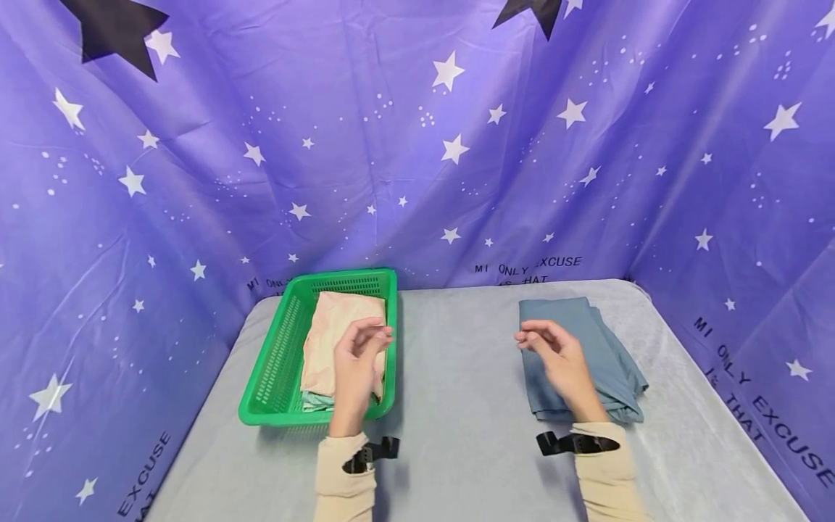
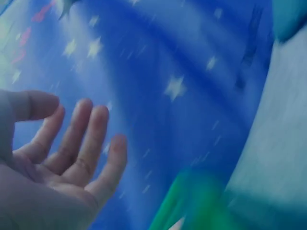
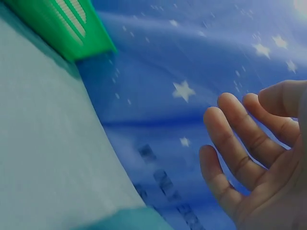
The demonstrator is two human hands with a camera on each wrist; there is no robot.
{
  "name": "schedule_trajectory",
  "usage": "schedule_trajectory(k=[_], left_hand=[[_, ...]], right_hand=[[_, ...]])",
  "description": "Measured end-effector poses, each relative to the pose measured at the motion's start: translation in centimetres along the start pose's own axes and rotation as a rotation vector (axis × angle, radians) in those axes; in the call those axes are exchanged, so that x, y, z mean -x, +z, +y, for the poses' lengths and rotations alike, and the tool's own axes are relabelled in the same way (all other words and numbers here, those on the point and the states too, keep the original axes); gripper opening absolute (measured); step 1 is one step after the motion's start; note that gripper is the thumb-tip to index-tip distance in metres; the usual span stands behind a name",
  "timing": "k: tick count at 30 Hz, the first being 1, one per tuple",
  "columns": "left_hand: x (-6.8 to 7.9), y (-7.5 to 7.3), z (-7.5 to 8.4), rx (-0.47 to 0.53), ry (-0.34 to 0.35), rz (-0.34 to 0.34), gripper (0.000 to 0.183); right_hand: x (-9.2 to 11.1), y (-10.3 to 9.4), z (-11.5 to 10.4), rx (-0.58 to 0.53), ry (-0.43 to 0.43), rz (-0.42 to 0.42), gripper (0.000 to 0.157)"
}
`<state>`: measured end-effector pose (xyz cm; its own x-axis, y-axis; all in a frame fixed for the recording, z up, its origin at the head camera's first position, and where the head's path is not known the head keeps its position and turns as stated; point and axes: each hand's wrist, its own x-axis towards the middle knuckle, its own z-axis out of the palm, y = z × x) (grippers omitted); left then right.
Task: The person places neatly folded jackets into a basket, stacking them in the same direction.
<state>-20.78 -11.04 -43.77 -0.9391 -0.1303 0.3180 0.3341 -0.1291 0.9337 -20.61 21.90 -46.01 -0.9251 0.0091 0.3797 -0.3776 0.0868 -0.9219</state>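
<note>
My left hand [image 1: 355,366] hovers above the right side of a green plastic basket [image 1: 287,419], its fingers loosely bent and holding nothing. Inside the basket lies a folded pale pink cloth [image 1: 328,341], with a mint green cloth [image 1: 316,401] peeking out beneath its near edge. Over a folded blue-grey cloth [image 1: 613,370] on the right is my right hand [image 1: 566,362], also holding nothing. Both wrist views show the palm side with relaxed, slightly spread fingers: the left hand [image 2: 72,163] against the curtain, and the right hand [image 3: 254,158] likewise.
A light grey covering [image 1: 463,377] spreads over the table between basket and blue-grey cloth. Behind and at both sides hangs a purple curtain [image 1: 372,167] with white stars and printed lettering. Black straps [image 1: 368,453] circle both wrists over beige sleeves [image 1: 346,489].
</note>
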Motion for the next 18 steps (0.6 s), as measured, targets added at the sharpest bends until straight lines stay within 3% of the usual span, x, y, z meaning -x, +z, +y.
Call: schedule_trajectory(k=[3,7,14,18], left_hand=[[0.6,2.7,-0.8,0.083,-0.043,-0.070,0.022],[1.1,6.1,-2.5,0.119,-0.114,-0.118,0.019],[2.5,11.2,-7.2,0.082,-0.296,-0.128,0.021],[3.7,13.6,-9.1,0.058,-0.367,-0.120,0.021]], right_hand=[[0.6,-1.5,-0.1,-0.001,0.018,0.067,0.025],[1.3,-2.7,-0.2,-0.008,0.062,0.161,0.022],[2.3,-4.7,-0.2,-0.012,0.220,0.391,0.016],[2.6,-6.1,0.0,-0.022,0.273,0.527,0.015]])
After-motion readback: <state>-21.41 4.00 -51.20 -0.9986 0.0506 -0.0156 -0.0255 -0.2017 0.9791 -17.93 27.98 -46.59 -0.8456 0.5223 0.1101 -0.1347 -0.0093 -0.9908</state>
